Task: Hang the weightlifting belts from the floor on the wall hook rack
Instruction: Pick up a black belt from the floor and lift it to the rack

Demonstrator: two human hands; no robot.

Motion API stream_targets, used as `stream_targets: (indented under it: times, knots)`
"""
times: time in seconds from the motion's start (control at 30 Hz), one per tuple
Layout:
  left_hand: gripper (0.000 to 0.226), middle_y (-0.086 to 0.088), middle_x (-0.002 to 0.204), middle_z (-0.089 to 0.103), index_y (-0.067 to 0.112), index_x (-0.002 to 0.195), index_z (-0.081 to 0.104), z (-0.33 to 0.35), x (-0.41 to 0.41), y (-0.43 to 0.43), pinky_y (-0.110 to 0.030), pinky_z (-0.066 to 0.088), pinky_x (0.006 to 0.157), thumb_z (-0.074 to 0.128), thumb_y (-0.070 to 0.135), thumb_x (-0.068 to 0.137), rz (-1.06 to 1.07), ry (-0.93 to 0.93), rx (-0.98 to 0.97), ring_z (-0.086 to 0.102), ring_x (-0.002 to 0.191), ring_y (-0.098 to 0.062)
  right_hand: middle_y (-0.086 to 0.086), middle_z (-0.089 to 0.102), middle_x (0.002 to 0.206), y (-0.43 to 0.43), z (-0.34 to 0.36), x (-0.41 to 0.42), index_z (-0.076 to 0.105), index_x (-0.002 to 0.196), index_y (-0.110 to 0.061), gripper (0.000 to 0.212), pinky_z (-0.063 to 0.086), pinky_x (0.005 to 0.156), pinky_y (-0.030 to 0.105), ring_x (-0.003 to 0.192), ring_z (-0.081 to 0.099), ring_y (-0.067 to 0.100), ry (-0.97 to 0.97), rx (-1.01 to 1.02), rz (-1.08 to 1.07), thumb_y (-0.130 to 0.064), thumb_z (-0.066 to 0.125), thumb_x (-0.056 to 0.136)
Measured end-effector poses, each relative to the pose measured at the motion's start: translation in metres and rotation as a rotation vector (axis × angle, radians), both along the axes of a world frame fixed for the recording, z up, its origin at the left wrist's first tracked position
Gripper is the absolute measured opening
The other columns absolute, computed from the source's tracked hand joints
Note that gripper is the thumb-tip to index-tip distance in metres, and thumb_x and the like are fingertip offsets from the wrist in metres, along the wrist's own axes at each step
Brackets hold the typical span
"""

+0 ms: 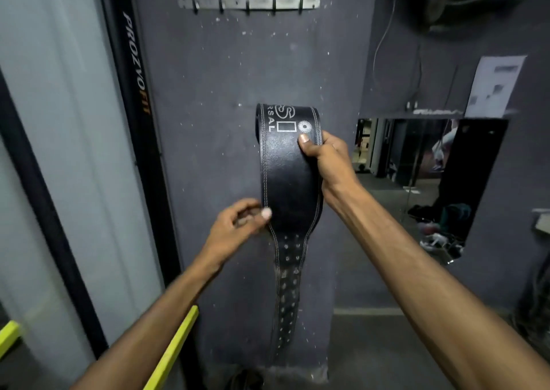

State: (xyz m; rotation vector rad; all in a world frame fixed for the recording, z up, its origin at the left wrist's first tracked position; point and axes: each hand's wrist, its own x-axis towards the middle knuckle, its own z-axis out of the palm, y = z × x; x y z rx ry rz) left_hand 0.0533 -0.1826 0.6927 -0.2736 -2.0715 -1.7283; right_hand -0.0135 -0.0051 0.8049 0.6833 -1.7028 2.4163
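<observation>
The right hand grips the black belt at its folded top; left hand fingers pinch its edge (holed tail dangling). The hook rack sits at twelve o'clock, bare.

Reaches forward with both bare arms, the right stretched higher and nearly straight, the left lower and bent at the wrist. Grips the right edge of the belt with the right hand, thumb laid flat on the front face, fingers wrapped round behind the edge. Pinches the left edge lower down with the left hand, thumb tip pressed on the front, other fingers curled in behind and partly hidden. Holds the two hands apart, right above left, palms turned inward.
</observation>
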Motion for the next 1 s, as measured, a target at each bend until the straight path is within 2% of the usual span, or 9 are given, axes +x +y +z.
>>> stream_targets:
  times: [0.13,0.37,0.53,0.6,0.67,0.77,0.83,0.9,1.0]
  knots:
    - [0.040,-0.002,0.096,0.077,0.007,0.112,0.071,0.117,-0.005,0.012,-0.019,0.055,0.074,0.062,0.042,0.094,-0.145,0.115,0.209,0.072,0.084,-0.010,0.008,0.076,0.095,-0.002,0.036,0.018,0.070,0.106,-0.006,0.013,0.058,0.070,0.025,0.079,0.071,0.014,0.095,0.072,0.016,-0.004,0.061,0.098]
    - [0.020,-0.009,0.084,0.076,-0.002,0.102,0.068,0.183,-0.013,0.028,-0.028,0.060,0.071,0.071,0.013,0.089,-0.141,0.156,0.320,0.072,0.072,-0.017,0.016,0.075,0.119,0.023,0.038,0.040,0.066,0.125,-0.004,0.034,0.059,0.094,0.037,0.105,0.074,0.026,0.233,0.181,0.082,-0.009,0.072,0.092]
    - [0.010,-0.006,0.084,0.077,0.004,0.096,0.069,0.193,-0.005,0.033,-0.027,0.060,0.072,0.069,0.013,0.091,-0.127,0.170,0.273,0.073,0.073,-0.016,-0.004,0.078,0.106,0.049,-0.022,0.056,0.072,0.107,-0.019,0.033,0.055,0.083,0.015,0.097,0.074,0.002,0.251,0.640,0.136,-0.006,0.084,0.080]
    - [0.013,-0.006,0.087,0.077,0.004,0.100,0.070,0.196,0.000,0.033,-0.026,0.060,0.073,0.069,0.013,0.092,-0.124,0.187,0.225,0.073,0.076,-0.016,-0.004,0.078,0.106,0.056,-0.021,0.053,0.071,0.105,-0.022,0.033,0.054,0.084,0.015,0.097,0.073,0.002,0.242,0.685,0.162,-0.009,0.086,0.079]
    - [0.017,-0.005,0.090,0.078,0.002,0.105,0.070,0.197,0.006,0.033,-0.025,0.058,0.073,0.068,0.013,0.092,-0.134,0.211,0.192,0.073,0.080,-0.016,0.007,0.077,0.118,0.058,0.004,0.046,0.071,0.116,-0.011,0.039,0.056,0.098,0.029,0.111,0.073,0.019,0.218,0.568,0.232,-0.022,0.083,0.081]
    - [0.025,-0.008,0.101,0.078,0.000,0.114,0.069,0.193,0.018,0.032,-0.027,0.058,0.080,0.067,0.013,0.092,-0.146,0.236,0.125,0.074,0.092,-0.019,0.028,0.063,0.135,0.053,0.054,0.039,0.063,0.130,0.003,0.067,0.042,0.116,0.055,0.131,0.056,0.046,0.131,0.327,0.290,-0.048,0.071,0.088]
    - [0.028,-0.012,0.110,0.076,-0.001,0.117,0.067,0.186,0.024,0.030,-0.031,0.058,0.089,0.066,0.012,0.093,-0.166,0.252,0.067,0.072,0.101,-0.023,0.016,0.078,0.105,0.049,0.083,0.038,0.073,0.111,-0.003,0.055,0.058,0.096,0.043,0.104,0.073,0.037,0.085,0.234,0.248,-0.054,0.063,0.093]
    - [0.028,-0.016,0.115,0.074,0.000,0.118,0.068,0.178,0.029,0.028,-0.034,0.056,0.095,0.067,0.011,0.092,-0.168,0.263,0.025,0.071,0.104,-0.025,-0.004,0.066,0.057,0.044,0.099,0.039,0.066,0.082,-0.010,0.040,0.053,0.056,0.023,0.058,0.063,0.016,0.027,0.186,0.204,-0.046,0.059,0.098]
    - [0.032,-0.015,0.113,0.073,0.004,0.111,0.071,0.176,0.031,0.020,-0.031,0.057,0.089,0.075,0.021,0.084,-0.147,0.195,0.063,0.069,0.100,-0.026,-0.006,0.065,0.055,0.037,0.101,0.035,0.065,0.086,-0.011,0.022,0.047,0.046,0.017,0.047,0.061,0.006,0.039,0.155,0.173,-0.027,0.060,0.100]
